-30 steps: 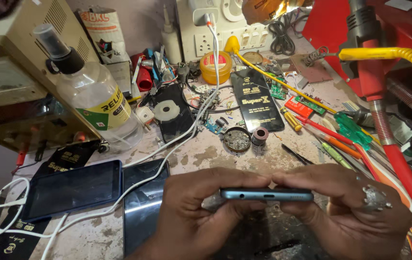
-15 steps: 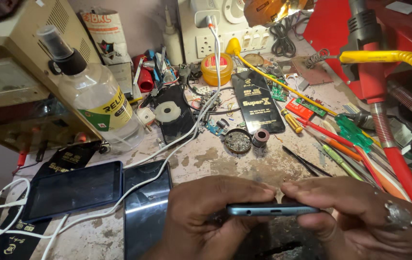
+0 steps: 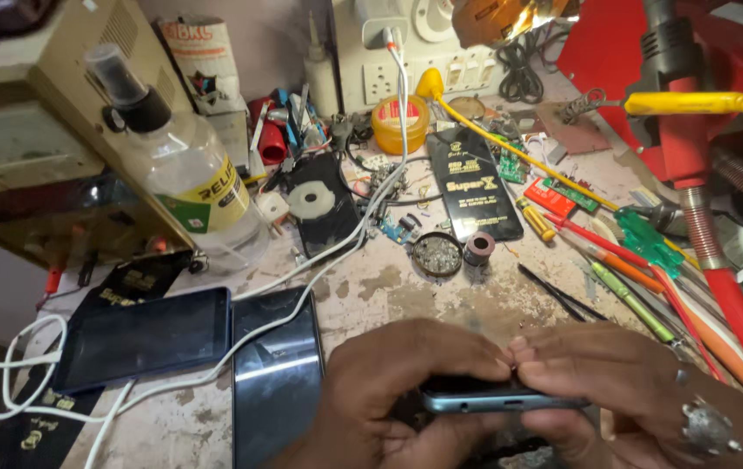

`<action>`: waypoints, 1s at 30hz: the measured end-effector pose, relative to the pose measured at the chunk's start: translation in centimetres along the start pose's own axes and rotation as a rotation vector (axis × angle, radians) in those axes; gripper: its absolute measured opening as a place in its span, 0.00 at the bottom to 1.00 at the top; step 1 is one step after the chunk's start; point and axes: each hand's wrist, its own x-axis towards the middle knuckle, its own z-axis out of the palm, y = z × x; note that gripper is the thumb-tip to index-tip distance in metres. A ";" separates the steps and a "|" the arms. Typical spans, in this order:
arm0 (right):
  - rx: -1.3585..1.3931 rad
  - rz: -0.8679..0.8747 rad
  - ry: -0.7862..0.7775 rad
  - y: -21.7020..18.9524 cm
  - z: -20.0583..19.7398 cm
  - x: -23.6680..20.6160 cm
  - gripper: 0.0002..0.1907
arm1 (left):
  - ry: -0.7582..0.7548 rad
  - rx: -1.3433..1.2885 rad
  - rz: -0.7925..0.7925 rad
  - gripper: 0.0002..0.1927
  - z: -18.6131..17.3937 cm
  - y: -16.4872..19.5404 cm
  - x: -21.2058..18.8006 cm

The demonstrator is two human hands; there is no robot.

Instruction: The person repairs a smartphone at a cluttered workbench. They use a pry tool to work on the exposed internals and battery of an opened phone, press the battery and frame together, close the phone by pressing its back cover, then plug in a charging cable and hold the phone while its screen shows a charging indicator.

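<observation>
Slim grey-blue phone (image 3: 502, 401) is pinched edge-on by left hand (image 3: 393, 391) and right hand (image 3: 641, 395), long axis left-right, low over bench front. Bare patch ahead; black glass slab (image 3: 276, 382) just left, screwdrivers (image 3: 641, 304) right.

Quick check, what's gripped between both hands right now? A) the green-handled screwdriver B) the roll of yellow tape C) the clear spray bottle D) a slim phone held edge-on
D: the left hand and right hand both pinch a slim phone held edge-on above the workbench.
</observation>
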 end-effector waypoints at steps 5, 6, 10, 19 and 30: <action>0.036 -0.006 -0.206 -1.5 -1.0 3.1 0.18 | 0.019 0.037 0.019 0.14 0.2 0.3 0.4; 0.088 -0.015 -0.287 -1.2 -1.4 3.2 0.20 | 0.020 0.047 0.039 0.13 0.2 0.4 0.4; 0.054 -0.121 -0.319 1.5 -2.5 2.3 0.21 | 0.017 0.096 0.102 0.12 0.2 0.2 0.6; -0.100 -0.202 -0.363 4.8 -2.4 -1.4 0.18 | 0.021 0.087 0.073 0.11 0.2 0.5 0.8; -0.067 0.206 -0.147 -2.3 0.0 4.4 0.25 | 0.072 0.084 0.065 0.11 0.5 -0.4 0.2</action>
